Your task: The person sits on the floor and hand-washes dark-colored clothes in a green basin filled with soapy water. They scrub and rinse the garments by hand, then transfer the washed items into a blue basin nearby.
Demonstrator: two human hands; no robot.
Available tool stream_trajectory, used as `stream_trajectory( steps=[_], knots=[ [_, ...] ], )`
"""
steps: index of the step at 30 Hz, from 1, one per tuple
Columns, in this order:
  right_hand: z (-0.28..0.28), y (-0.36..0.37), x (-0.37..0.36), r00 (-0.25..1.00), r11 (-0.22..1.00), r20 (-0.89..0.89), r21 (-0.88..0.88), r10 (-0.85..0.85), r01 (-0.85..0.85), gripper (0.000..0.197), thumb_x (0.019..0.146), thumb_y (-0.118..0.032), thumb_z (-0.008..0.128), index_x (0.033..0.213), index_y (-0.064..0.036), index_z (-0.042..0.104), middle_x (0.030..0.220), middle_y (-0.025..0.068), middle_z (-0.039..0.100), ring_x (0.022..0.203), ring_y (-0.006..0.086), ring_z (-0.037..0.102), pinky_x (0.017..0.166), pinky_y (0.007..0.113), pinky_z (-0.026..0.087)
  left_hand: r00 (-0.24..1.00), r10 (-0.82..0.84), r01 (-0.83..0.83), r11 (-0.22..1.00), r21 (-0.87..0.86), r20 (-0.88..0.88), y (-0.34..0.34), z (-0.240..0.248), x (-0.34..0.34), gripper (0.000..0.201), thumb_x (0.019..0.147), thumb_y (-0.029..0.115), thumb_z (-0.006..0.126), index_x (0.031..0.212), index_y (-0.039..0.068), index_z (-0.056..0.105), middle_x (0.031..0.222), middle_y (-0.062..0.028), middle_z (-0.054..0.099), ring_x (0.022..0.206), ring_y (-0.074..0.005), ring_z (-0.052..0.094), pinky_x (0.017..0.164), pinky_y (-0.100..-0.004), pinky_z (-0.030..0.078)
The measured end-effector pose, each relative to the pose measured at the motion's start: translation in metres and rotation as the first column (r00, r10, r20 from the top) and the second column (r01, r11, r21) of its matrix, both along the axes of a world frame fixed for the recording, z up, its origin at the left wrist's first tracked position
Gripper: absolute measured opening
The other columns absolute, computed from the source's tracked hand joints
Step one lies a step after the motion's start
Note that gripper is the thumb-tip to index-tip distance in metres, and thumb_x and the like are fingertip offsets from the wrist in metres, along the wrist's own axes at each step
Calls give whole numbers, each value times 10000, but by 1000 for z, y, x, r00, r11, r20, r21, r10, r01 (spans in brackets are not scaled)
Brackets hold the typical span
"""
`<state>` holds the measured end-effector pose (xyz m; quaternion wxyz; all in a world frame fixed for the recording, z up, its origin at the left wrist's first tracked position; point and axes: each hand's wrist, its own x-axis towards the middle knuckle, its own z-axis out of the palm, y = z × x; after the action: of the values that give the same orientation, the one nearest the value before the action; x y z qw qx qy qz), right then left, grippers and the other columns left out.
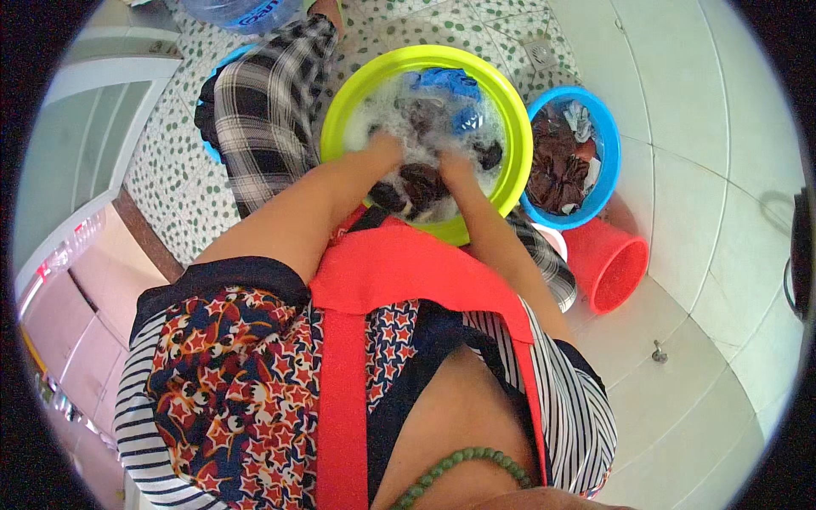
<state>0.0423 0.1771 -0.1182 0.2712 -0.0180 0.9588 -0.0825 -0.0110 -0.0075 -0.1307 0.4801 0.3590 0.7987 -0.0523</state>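
Observation:
A yellow-green basin (337,93) holds sudsy water (374,106) with soaked laundry in it. My left hand (386,150) reaches into the suds from the left, its fingers hidden by foam. To its right, my right hand (456,167) dips in too, and its fingers are also out of sight. Dark brown cloth (422,181) lies in the water between and below my hands, close to both; what they grip cannot be made out. Blue cloth (448,82) floats at the far side, and black cloth (488,155) shows by the right wall.
Right of the basin stands a blue bucket (607,127) with brown cloth (557,166) inside. Below it, a red bucket (618,272) lies tipped by the tiled wall (688,153). My knee in plaid trousers (255,110) flanks the basin, and a large water bottle (246,13) stands beyond.

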Motion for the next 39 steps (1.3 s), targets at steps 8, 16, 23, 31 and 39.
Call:
stream_trajectory(
  steps=[8,16,23,31,39],
  knots=[
    [83,-1,-36,590,43,425,-786,-686,616,246,843,-244,641,939,-17,644,829,18,624,747,112,538,718,279,441,587,748,-796,462,392,311,15,105,-24,405,811,418,597,1052,97,654,1114,-116,623,1069,-277,563,947,-432,418],
    [190,-108,12,709,817,-619,-567,-336,-108,267,786,-311,638,725,-52,635,668,95,627,564,248,606,549,359,482,-640,-153,-752,-76,-655,753,12,56,-14,205,854,249,605,960,74,597,917,-117,633,845,-248,609,760,-397,504],
    [143,-40,-19,654,852,-546,-362,-523,379,433,902,-318,432,737,23,643,725,237,620,663,400,619,632,469,485,-586,-237,-765,-152,-626,775,43,106,3,299,920,253,376,912,72,614,871,-112,668,801,-271,649,810,-459,508],
    [164,-108,10,692,865,-599,-495,-403,76,415,883,-366,479,709,-37,664,737,214,637,661,388,622,652,468,497,-532,-412,-786,-84,-612,740,26,98,11,238,918,296,492,931,96,621,968,-122,649,922,-236,609,892,-425,468],
    [189,-86,-17,663,700,-370,-631,-651,334,407,854,-388,509,720,-36,664,743,207,632,695,400,619,676,472,491,-530,-364,-802,-80,-592,766,29,99,5,267,929,286,442,987,84,606,1029,-101,629,958,-233,589,907,-413,452]
  ],
)
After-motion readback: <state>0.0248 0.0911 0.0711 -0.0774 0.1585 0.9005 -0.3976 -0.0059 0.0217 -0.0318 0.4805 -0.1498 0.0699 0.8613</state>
